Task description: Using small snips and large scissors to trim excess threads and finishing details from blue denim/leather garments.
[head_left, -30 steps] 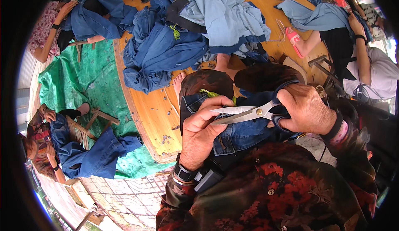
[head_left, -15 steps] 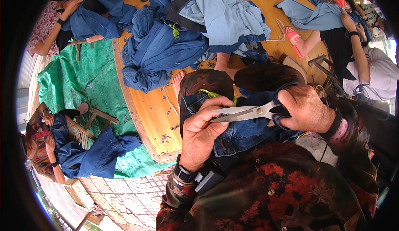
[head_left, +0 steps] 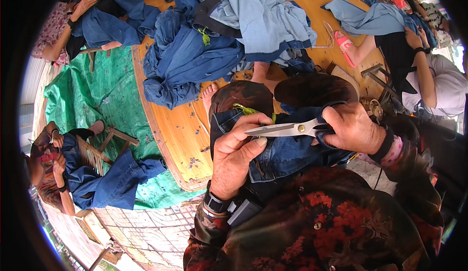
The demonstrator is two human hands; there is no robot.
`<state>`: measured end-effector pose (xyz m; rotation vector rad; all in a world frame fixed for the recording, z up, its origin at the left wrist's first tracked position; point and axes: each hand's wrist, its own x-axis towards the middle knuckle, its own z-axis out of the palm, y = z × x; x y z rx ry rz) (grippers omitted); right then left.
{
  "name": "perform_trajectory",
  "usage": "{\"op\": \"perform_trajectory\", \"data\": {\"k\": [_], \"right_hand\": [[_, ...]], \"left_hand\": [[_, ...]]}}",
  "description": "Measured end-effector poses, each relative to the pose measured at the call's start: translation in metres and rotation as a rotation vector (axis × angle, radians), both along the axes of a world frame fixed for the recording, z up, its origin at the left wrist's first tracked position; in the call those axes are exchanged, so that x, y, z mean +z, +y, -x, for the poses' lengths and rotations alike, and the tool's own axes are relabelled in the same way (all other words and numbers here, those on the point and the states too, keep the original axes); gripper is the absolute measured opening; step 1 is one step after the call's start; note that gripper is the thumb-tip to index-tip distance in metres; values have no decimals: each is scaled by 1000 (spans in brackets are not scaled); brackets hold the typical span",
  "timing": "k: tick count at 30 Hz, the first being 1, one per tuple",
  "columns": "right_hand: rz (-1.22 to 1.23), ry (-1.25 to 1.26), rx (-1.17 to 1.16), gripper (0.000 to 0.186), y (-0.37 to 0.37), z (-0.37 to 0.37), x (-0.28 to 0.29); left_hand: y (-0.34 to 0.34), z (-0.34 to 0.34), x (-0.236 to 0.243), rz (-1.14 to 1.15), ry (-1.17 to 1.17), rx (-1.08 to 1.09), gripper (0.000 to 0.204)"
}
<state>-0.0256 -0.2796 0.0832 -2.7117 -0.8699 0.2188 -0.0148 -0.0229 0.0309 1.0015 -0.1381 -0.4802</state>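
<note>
My right hand grips a pair of silver scissors by its dark handles. Its blades are together and point left, with the tips at my left hand's fingers. My left hand is curled, thumb and fingers pinched near those tips; what lies in the pinch is too small to make out. Below both hands, a dark blue denim garment lies across my lap. A bright green strip shows just beyond my left fingers, on the denim.
A heap of dark denim and light blue denim covers the wooden board ahead, among scattered dark scraps. Left of it spreads a green tarp. Several seated people with denim surround me; a wooden stool stands at right.
The scissor blades, apart before, have come together. My right hand has shifted slightly left, while my left hand has hardly moved. At right, another person's hand has lowered on light denim.
</note>
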Motion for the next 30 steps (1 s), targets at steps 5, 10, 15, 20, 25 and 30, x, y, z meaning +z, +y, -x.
{"op": "perform_trajectory", "data": {"k": [5,10,15,20,25,30], "right_hand": [[-364,221,-345,41,0,7,-5],[-542,368,-549,37,-8,15,-5],[-911,514,-630,30,3,16,4],[-921,497,-530,40,23,14,8],[-895,604,-556,31,34,16,17],[-807,356,-498,40,48,16,18]], "left_hand": [[5,1,2,43,-126,-3,17],[11,6,11,-61,-186,4,16],[11,12,24,-166,-232,28,23],[6,20,32,-192,-215,42,26],[-6,25,44,-389,-330,226,24],[-11,20,54,-686,-523,269,20]]}}
